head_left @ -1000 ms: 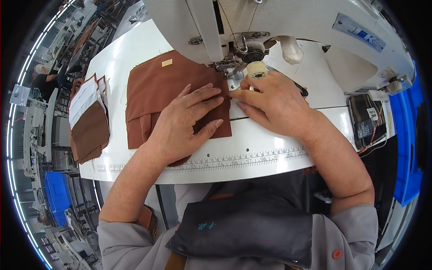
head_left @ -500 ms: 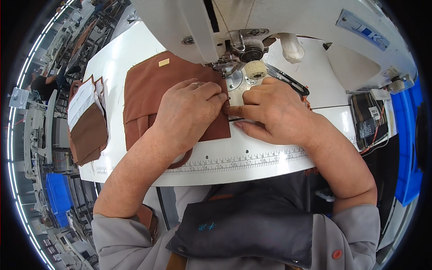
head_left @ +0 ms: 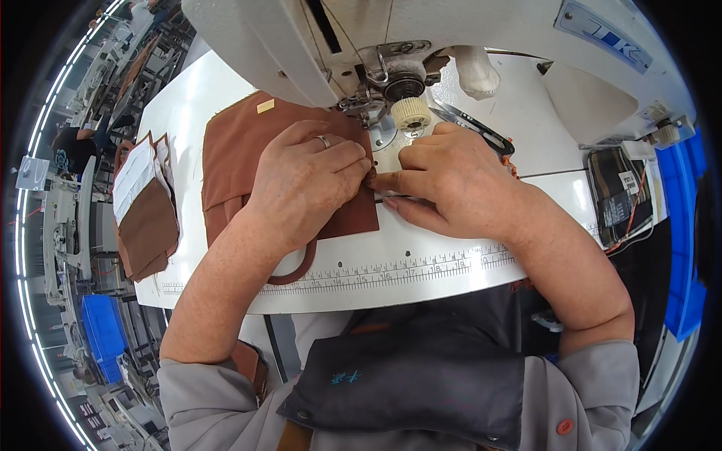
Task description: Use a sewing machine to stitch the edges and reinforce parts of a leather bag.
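A reddish-brown fabric piece (head_left: 233, 150), with a folded band across it and a strap curling out at its near edge, lies flat left of the sewing machine's presser foot (head_left: 368, 119). My left hand (head_left: 304, 177), a ring on one finger, rests on the fabric with its fingers bent and closed at the right edge. My right hand (head_left: 451, 180) meets it there, the index fingertip against that edge and the thumb just below; the other fingers are curled. Both sets of fingertips nearly touch, and what lies between them is mostly hidden.
The white sewing machine (head_left: 466, 22) hangs over the far side. Thread snips (head_left: 481, 129) lie behind my right hand. A stack of brown and white cut pieces (head_left: 147, 218) sits at the left. A printed ruler (head_left: 421, 270) runs along the table's near edge. Blue bins (head_left: 681, 240) stand at right.
The machine and fabric appear shifted slightly left in the picture. Both hands stay at the fabric's right edge, and more of the strap's loop shows beside my left forearm.
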`<state>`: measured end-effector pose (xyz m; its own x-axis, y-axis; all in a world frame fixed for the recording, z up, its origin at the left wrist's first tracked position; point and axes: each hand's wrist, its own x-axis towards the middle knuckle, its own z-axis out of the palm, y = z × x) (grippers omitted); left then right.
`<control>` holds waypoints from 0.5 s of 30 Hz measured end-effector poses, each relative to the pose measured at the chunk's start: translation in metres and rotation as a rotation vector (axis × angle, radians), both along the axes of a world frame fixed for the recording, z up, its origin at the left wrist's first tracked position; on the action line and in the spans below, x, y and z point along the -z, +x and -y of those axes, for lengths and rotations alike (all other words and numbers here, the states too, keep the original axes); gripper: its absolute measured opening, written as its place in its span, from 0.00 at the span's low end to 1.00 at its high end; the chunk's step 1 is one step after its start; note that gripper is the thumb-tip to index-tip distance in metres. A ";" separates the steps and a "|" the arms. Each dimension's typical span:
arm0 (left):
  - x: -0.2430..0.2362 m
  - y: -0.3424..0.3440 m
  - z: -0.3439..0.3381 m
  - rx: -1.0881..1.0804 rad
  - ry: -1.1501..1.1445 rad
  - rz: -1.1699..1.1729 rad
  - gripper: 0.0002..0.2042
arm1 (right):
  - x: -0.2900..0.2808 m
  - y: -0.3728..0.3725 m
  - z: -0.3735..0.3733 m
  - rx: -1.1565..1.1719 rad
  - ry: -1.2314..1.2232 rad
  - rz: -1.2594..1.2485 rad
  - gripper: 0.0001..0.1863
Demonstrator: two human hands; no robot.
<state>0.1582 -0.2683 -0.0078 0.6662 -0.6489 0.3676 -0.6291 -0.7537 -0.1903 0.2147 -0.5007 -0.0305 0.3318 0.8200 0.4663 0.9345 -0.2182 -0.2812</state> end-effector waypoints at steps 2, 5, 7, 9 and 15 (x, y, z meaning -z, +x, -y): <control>-0.001 0.001 0.000 0.024 -0.010 0.015 0.08 | 0.000 0.000 0.000 0.000 0.006 0.008 0.09; -0.001 0.004 -0.003 0.056 -0.015 0.031 0.08 | 0.000 0.000 0.000 0.018 -0.022 0.020 0.09; 0.000 0.004 -0.004 0.064 -0.009 0.030 0.08 | 0.000 0.001 0.000 0.021 -0.030 0.035 0.09; 0.002 0.005 -0.004 0.055 -0.077 -0.054 0.07 | 0.000 0.001 -0.001 0.022 -0.019 0.038 0.09; 0.002 0.006 -0.006 0.069 -0.066 -0.057 0.07 | 0.002 0.001 0.000 0.030 -0.017 0.053 0.09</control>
